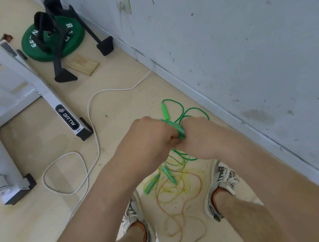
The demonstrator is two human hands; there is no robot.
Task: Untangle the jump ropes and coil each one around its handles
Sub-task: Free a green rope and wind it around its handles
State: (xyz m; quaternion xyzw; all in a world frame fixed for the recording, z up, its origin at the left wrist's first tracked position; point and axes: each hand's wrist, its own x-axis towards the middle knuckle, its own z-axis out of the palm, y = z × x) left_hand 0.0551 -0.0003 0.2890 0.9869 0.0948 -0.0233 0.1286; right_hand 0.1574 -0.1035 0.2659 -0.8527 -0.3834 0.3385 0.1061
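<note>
Beige floor (47,223); left hand (152,139) gripped handle (178,129), right hand (198,134) curled against it, grip unclear; ropes (174,186) tangled below.

The pale floor (29,151) met a wall (225,43). Near that wall lay tangled jump ropes (174,186) and a white cable (92,116).

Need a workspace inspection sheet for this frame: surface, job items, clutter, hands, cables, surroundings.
Surface: beige floor, small dark specks.
Job's things: green rope looped on floor, loose green handle lying beside it; yellow-orange rope tangled on floor.
Clutter: weight plate, wooden block.
Grippers: left hand grips held green handle; right hand against it, fingers hidden.
Cables: white cable runs from wall outlet across floor.
Surroundings: scuffed wall, white bench frame.
</note>
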